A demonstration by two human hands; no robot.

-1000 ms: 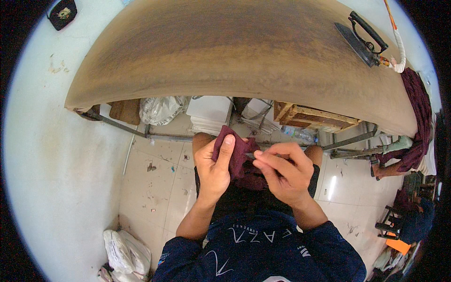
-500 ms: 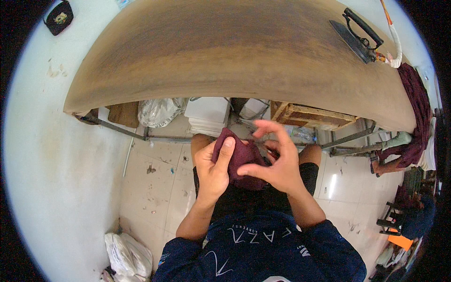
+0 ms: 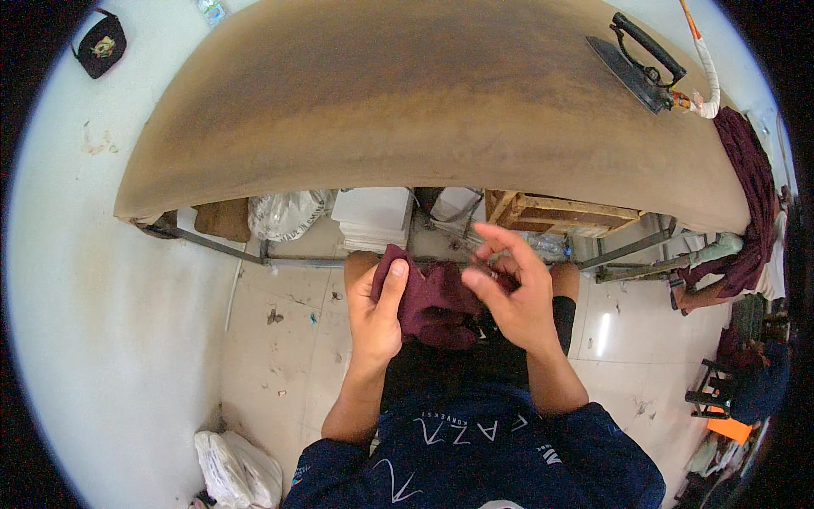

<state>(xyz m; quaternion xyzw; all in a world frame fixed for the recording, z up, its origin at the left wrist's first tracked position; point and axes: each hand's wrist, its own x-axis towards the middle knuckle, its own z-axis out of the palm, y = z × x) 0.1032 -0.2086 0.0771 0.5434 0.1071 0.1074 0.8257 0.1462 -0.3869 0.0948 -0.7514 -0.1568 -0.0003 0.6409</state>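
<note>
Tho in L hand (image 3: 376,318), cloth (image 3: 437,307) rumpled

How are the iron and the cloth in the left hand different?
The iron rests on the table, but the cloth is held in the left hand. The iron has a stiff shape with a handle on top, while the cloth is bunched in folds. The iron looks black and grey; the cloth is maroon. Both are dark.

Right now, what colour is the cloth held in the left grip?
Dark maroon; the cloth shows best in the head view.
</note>
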